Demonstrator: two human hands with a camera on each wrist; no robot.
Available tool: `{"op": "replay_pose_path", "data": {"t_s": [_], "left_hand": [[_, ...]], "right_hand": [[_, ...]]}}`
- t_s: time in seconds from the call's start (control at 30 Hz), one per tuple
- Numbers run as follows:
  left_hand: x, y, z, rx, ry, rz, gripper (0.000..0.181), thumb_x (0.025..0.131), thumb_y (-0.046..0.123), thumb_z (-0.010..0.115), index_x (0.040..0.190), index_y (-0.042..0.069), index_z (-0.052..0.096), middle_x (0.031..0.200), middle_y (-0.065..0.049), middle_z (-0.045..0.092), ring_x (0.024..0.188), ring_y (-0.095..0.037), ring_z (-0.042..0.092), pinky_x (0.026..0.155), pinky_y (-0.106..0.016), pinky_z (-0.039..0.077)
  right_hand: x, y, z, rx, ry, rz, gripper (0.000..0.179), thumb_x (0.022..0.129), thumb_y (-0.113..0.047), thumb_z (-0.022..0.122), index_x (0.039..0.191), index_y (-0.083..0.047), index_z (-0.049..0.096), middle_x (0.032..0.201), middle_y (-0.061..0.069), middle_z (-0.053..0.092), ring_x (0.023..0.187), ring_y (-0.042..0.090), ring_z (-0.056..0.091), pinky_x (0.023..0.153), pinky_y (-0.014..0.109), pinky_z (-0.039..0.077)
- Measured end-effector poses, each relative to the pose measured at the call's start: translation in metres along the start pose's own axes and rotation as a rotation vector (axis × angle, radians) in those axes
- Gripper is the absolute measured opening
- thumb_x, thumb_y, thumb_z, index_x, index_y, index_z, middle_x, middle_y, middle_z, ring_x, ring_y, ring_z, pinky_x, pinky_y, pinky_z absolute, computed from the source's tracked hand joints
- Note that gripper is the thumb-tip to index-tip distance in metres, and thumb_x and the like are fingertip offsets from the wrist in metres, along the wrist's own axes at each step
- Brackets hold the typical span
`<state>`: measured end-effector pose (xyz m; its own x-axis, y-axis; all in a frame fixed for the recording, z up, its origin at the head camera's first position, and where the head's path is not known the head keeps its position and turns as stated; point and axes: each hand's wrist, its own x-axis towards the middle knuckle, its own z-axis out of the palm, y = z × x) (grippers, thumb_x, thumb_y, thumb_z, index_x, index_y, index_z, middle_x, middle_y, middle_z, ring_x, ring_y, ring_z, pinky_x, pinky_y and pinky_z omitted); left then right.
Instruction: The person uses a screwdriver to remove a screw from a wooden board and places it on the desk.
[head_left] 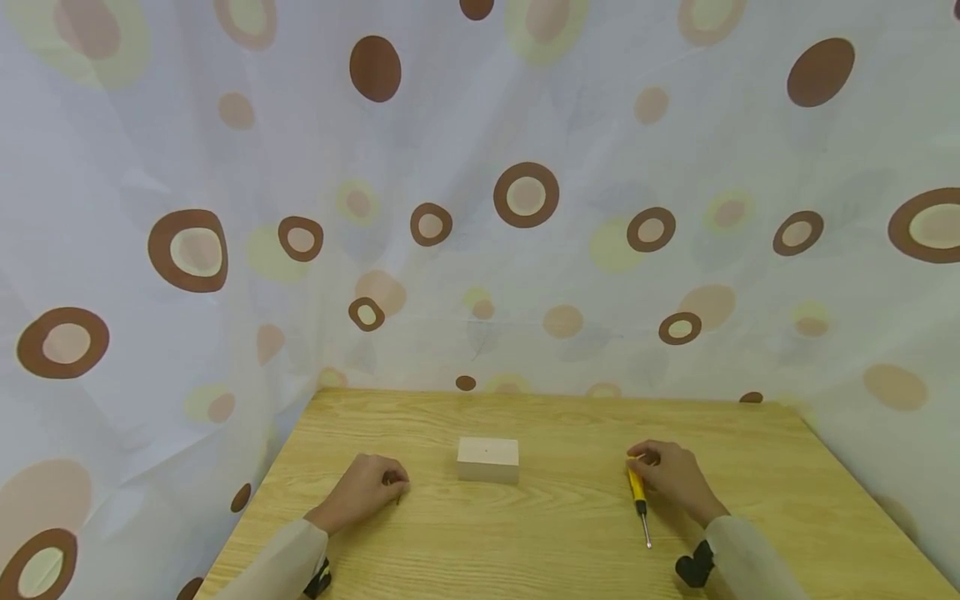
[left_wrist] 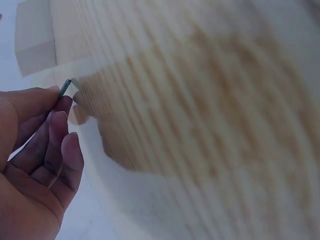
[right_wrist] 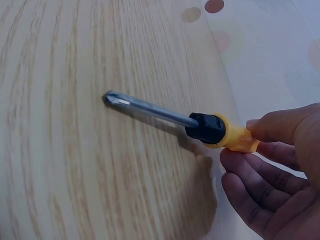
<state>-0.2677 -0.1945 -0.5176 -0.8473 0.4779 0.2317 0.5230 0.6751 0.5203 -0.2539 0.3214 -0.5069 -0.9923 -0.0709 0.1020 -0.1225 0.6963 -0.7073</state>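
Observation:
My left hand pinches a small, thin metal screw between thumb and fingertips, over the left part of the table. In the left wrist view the screw's end pokes out past the fingers, near the wood surface. My right hand holds a Phillips screwdriver by the end of its yellow handle, its black collar and steel shaft pointing back toward me, low over the table. Between the hands lies a pale rectangular block with a tiny dark dot on its top. Neither hand touches it.
The light wood-grain table spreads under both hands. A white curtain with brown and pastel spots hangs behind it and along both sides. A dark strap piece sits at the right wrist.

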Motion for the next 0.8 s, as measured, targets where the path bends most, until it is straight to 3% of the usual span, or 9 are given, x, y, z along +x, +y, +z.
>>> {"op": "replay_pose_path", "data": {"t_s": [0.43,0.8], "left_hand": [[0.003,0.008,0.001,0.002,-0.003,-0.032,0.009,0.092,0.006,0.077,0.085,0.012,0.078,0.074,0.010,0.069,0.066,-0.001,0.061,0.063,-0.024,0.054],[0.006,0.011,-0.009,-0.024,-0.001,-0.036,0.010,0.098,0.011,0.072,0.092,0.009,0.078,0.079,0.007,0.071,0.068,-0.002,0.061,0.061,-0.025,0.053]], "right_hand": [[0.004,0.008,0.004,-0.050,-0.005,-0.018,0.025,0.098,-0.020,0.072,0.113,0.000,0.073,0.090,0.003,0.072,0.074,0.015,0.065,0.060,0.029,0.054],[0.003,0.008,-0.003,-0.052,-0.019,-0.046,0.028,0.101,-0.025,0.070,0.116,-0.002,0.072,0.100,0.002,0.073,0.089,0.019,0.066,0.068,0.029,0.056]]}}
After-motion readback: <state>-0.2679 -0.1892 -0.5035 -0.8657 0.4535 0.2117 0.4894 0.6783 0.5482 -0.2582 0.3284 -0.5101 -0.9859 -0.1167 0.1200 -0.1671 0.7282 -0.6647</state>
